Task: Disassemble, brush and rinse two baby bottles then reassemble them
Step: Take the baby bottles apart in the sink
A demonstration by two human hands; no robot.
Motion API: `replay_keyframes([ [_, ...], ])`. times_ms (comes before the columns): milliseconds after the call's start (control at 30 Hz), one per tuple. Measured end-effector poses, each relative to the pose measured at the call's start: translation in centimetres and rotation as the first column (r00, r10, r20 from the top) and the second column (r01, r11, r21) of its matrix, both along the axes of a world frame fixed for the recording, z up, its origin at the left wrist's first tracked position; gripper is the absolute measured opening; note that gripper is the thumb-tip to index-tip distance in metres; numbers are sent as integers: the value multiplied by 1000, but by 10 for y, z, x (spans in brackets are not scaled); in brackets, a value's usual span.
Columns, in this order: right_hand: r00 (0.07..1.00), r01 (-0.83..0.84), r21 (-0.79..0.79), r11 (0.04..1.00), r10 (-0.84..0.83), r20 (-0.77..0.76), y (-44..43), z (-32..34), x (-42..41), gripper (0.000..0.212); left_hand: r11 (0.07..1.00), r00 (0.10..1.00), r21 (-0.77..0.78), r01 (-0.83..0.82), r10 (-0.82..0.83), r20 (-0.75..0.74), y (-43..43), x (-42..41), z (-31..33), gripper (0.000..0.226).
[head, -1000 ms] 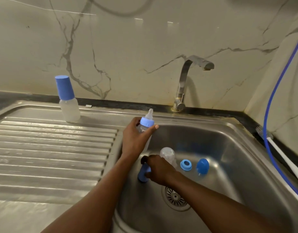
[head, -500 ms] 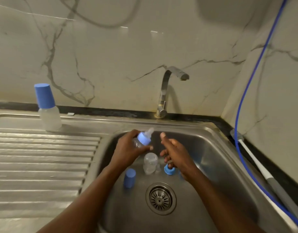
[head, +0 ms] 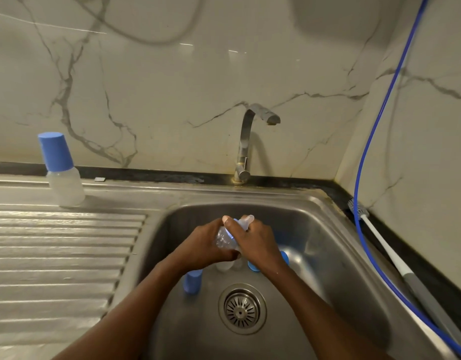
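Observation:
Over the steel sink (head: 328, 242), my left hand (head: 200, 248) grips the clear body of a small baby bottle (head: 225, 239). My right hand (head: 255, 242) is wrapped around its blue collar, and the clear teat pokes out above my fingers. Below my hands, a blue cap (head: 192, 281) stands on the basin floor. Part of another clear bottle (head: 224, 265) and blue parts (head: 254, 266) show under my wrists, mostly hidden. A capped baby bottle (head: 61, 170) stands upright on the drainboard at the far left.
A curved tap (head: 250, 141) rises behind the basin. The drain strainer (head: 241, 309) sits near the basin's front. A white-handled bottle brush (head: 380, 245) lies along the right counter edge under a blue hose (head: 367, 141). The ribbed drainboard (head: 55, 255) stretches left.
My right hand has left the blue cap on the basin floor, risen and closed round the collar of the bottle in my left hand. The view has swung right.

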State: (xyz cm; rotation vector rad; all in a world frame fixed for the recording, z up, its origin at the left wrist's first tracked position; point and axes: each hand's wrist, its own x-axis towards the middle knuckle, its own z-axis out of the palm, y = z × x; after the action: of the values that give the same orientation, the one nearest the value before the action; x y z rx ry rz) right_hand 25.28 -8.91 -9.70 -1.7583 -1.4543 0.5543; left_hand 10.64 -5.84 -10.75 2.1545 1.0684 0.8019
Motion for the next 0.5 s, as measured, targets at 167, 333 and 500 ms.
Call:
replay_keyframes([
  [167, 1000, -13, 49, 999, 13, -6, -1, 1, 1, 62, 989, 998, -130, 69, -70, -6, 4, -6, 3, 57],
  [333, 997, -77, 63, 995, 77, -6, -3, 6, 2, 53, 945, 988, -287, 156, -155, 26, 2, -8, 15, 44],
  [500, 833, -535, -77, 842, 510, -215, -20, 32, 20, 13, 601, 926, -709, 370, -303, 227, -2, -29, 26, 29],
])
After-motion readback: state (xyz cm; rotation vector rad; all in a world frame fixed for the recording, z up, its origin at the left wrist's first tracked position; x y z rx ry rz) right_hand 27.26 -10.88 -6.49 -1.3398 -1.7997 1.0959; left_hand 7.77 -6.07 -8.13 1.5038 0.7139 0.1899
